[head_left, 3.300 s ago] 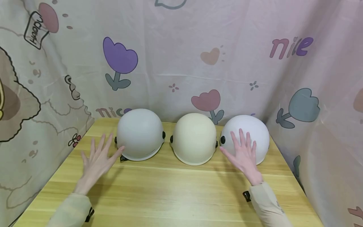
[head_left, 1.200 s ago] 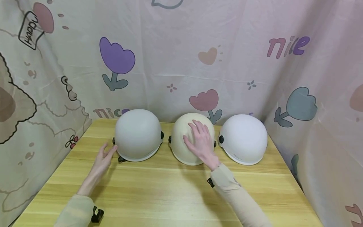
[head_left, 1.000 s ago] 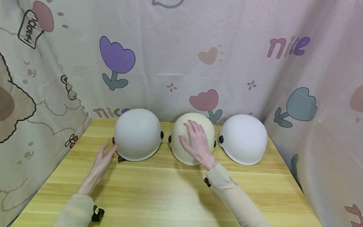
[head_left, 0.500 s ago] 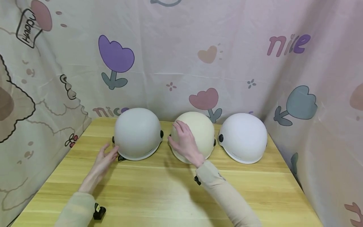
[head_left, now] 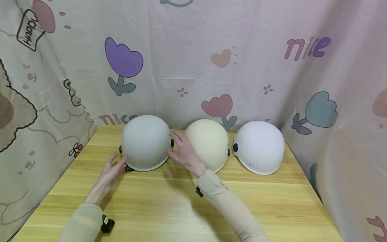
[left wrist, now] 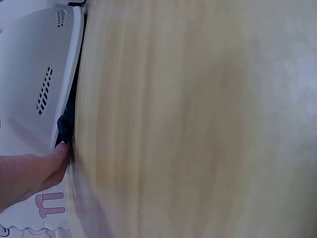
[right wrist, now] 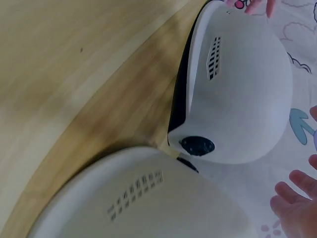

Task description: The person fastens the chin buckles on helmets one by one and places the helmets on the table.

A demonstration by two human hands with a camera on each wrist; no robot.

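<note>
Three helmets stand in a row, domes up: a light grey helmet (head_left: 146, 143) at left, a cream helmet (head_left: 208, 143) in the middle and a white helmet (head_left: 261, 148) at right. My left hand (head_left: 110, 171) is at the grey helmet's left side, fingers loosely bent; in the left wrist view its thumb is right at the rim, by a black buckle (left wrist: 65, 127). On the other side, my right hand (head_left: 185, 153) reaches toward the grey helmet's right side, overlapping the cream one in the head view. Its fingers (right wrist: 290, 193) are spread apart in the right wrist view.
The helmets sit near the back of a wooden table (head_left: 163, 215), close to a printed curtain (head_left: 169, 60). More curtain hangs along both sides. Black devices (head_left: 107, 224) are strapped at the wrists, over beige sleeves (head_left: 232, 208).
Both hands were spread wide at first, the right over the white helmet. The right hand has moved left across the cream helmet to the grey one; the left has come to the grey helmet's side.
</note>
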